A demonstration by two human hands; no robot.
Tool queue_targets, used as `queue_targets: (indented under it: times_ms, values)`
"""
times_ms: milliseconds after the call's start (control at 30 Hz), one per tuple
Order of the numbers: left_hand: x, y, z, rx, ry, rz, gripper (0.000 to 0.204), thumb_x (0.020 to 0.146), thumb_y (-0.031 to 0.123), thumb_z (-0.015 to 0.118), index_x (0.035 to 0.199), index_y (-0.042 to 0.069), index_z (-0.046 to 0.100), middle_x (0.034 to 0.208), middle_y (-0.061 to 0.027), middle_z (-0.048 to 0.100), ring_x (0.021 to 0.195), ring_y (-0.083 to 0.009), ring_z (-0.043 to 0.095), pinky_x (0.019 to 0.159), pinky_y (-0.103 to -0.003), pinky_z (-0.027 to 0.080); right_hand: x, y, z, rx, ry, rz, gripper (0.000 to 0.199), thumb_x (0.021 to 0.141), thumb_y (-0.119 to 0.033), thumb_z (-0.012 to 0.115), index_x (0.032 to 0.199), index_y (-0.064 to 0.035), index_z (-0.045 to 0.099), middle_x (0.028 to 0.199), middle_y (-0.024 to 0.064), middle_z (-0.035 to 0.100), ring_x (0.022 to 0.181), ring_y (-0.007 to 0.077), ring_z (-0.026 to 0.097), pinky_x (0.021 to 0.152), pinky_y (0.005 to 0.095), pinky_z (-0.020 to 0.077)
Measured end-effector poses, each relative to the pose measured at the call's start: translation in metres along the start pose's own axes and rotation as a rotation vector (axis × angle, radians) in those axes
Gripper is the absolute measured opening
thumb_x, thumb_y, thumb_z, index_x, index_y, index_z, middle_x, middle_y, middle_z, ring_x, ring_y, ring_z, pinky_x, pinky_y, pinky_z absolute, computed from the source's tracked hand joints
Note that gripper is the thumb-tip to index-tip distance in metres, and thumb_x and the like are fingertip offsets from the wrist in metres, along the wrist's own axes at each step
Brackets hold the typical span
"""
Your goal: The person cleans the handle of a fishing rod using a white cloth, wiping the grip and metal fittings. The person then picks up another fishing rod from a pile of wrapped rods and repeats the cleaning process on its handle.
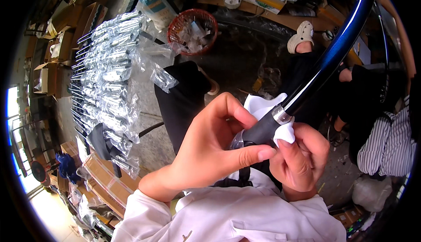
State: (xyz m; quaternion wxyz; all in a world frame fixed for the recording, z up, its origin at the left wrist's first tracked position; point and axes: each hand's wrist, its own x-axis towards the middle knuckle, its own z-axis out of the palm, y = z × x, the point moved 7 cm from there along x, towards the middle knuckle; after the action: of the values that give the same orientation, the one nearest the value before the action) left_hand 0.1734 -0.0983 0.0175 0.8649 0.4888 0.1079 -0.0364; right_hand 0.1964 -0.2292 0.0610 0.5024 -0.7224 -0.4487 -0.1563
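Observation:
A glossy blue-black pole [333,53] slants in from the upper right toward my body. Its near end has a silver collar [281,114] and a dark grip [259,128]. My left hand [206,147] is closed around this grip, thumb on the near side and index finger bent over the far side. My right hand [302,161] pinches a white cloth [264,103] against the pole at the collar. The cloth passes behind the pole and shows on both sides of it. Clear plastic shows at the grip's lower end, partly hidden by my left hand.
Several plastic-wrapped silver rods [107,71] lie stacked to the left. A red basket [192,30] with scraps stands ahead on the floor. Another person sits at the right, in striped clothing [386,143] and a pale clog [301,36]. Cardboard boxes [107,178] are piled at lower left.

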Motion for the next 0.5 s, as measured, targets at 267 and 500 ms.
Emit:
queue_targets:
  times_ms: [267, 500]
  values:
    - [-0.012, -0.011, 0.001, -0.109, 0.035, -0.169, 0.024, 0.082, 0.006, 0.066, 0.096, -0.002, 0.049, 0.096, -0.0071, 0.056, 0.087, -0.0095, 0.055, 0.074, -0.023, 0.046, -0.007, 0.002, -0.002, 0.017, 0.028, 0.019, 0.033, 0.074, 0.01, 0.064, 0.107, 0.0084, 0.056, 0.102, 0.0268, 0.054, 0.081, 0.0251, 0.062, 0.071, 0.0316, 0.0531]
    - [-0.009, -0.008, -0.001, 0.058, -0.012, 0.008, 0.036, 0.071, -0.001, 0.074, 0.097, -0.003, 0.049, 0.097, -0.0093, 0.055, 0.089, -0.0136, 0.057, 0.086, -0.03, 0.045, -0.007, 0.001, -0.003, 0.029, 0.058, 0.021, 0.034, 0.073, 0.011, 0.065, 0.106, 0.0074, 0.057, 0.102, 0.0281, 0.054, 0.083, 0.0281, 0.063, 0.07, 0.0331, 0.0544]
